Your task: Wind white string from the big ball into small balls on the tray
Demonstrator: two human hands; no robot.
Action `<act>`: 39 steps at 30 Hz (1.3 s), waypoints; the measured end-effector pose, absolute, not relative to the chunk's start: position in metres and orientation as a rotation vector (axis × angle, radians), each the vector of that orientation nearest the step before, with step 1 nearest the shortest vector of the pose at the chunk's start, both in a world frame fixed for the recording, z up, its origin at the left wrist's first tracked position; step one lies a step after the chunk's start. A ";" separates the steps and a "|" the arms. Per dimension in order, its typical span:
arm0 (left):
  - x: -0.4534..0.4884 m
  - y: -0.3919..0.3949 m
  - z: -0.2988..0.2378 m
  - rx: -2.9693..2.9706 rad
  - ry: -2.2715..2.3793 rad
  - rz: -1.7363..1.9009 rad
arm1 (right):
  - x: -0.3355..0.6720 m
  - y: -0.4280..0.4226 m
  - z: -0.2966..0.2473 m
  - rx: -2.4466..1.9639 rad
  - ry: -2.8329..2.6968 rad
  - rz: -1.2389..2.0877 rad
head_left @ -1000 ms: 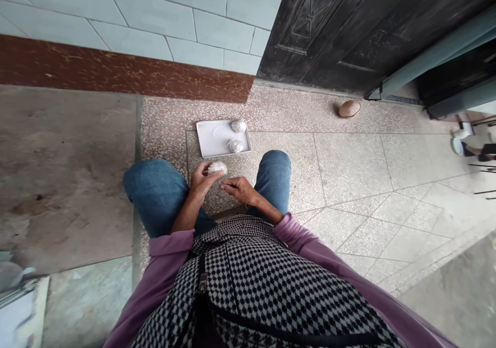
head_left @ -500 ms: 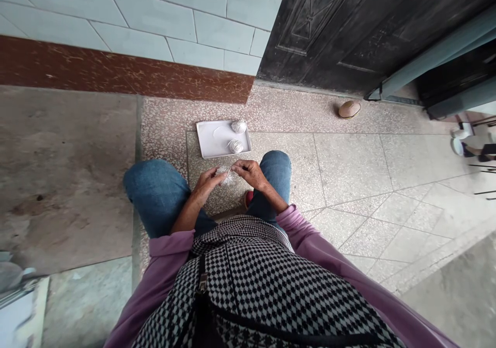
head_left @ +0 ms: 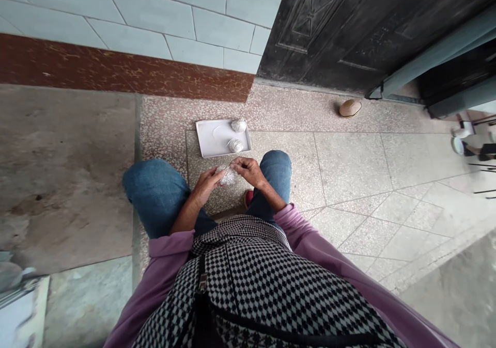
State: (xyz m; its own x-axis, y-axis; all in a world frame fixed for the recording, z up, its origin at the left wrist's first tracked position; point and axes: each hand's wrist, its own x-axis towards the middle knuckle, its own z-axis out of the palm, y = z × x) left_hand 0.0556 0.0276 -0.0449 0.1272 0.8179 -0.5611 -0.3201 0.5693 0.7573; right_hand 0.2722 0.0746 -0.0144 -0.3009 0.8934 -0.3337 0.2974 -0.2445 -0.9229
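Observation:
Between my knees, my left hand (head_left: 207,184) grips a whitish ball of string (head_left: 228,175) from its left side, the thumb lying along the top. My right hand (head_left: 250,171) pinches a strand of the string at the ball's upper right, finger and thumb together. Just beyond my hands a shallow white tray (head_left: 211,142) lies on the floor. In its right half sit two more balls of pale string, a far one (head_left: 239,125) and a near one (head_left: 235,145). A thin loose strand curves across the tray's bottom.
A tiled wall (head_left: 174,28) with a brown base (head_left: 194,82) stands beyond the tray. To its right is a dark panelled door (head_left: 329,38). A rounded tan object (head_left: 350,108) rests on the floor by the door. Part of a person (head_left: 486,152) shows at the far right edge.
My right hand has shifted slightly upward. The ball in my left hand has turned a little and shows more of its wound surface. The tray has stayed put.

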 end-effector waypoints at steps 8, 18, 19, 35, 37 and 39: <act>0.055 0.027 -0.046 0.516 1.142 0.877 | 0.273 0.075 -0.022 -1.398 -1.476 1.589; 0.059 0.026 -0.041 0.575 1.174 0.845 | 0.273 0.074 -0.016 -1.450 -1.496 1.593; 0.059 0.025 -0.040 0.582 1.177 0.846 | 0.273 0.074 -0.015 -1.458 -1.492 1.595; 0.057 0.029 -0.039 0.623 1.190 0.916 | 0.270 0.073 -0.023 -1.390 -1.384 1.670; 0.058 0.028 -0.037 0.600 1.156 0.939 | 0.270 0.076 -0.028 -1.359 -1.343 1.695; 0.058 0.027 -0.035 0.570 1.115 0.967 | 0.270 0.079 -0.032 -1.371 -1.299 1.715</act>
